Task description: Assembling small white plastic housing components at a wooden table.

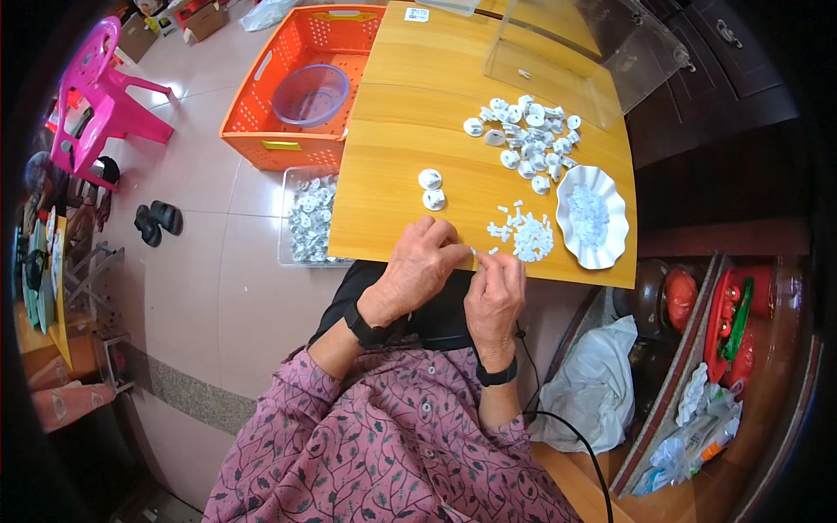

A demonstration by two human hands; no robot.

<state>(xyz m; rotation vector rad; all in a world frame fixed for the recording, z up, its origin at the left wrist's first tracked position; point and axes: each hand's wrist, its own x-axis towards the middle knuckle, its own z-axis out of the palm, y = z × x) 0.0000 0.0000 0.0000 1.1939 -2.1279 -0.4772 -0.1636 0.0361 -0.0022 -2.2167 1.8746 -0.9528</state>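
At the near edge of the desk (pixel 384 174), the left hand (pixel 418 266) and right hand (pixel 495 296) nearly met, fingers curled in close. A tiny white bit (pixel 473 251) showed between them, but I could not tell which hand held it, or if both did. The step looked like working on that bit; the next move seemed to call for a gentle, steady pinch. Just past the right hand lay a pile of little pale pegs (pixel 533 238). Two round white knobs (pixel 433 200) sat past the left hand. A wavy bowl (pixel 567 248) held pale bits (pixel 589 216), hard to make out. Farther off, heaped knobs (pixel 536 139) hid one another, and a clear box (pixel 514 52) was cut off
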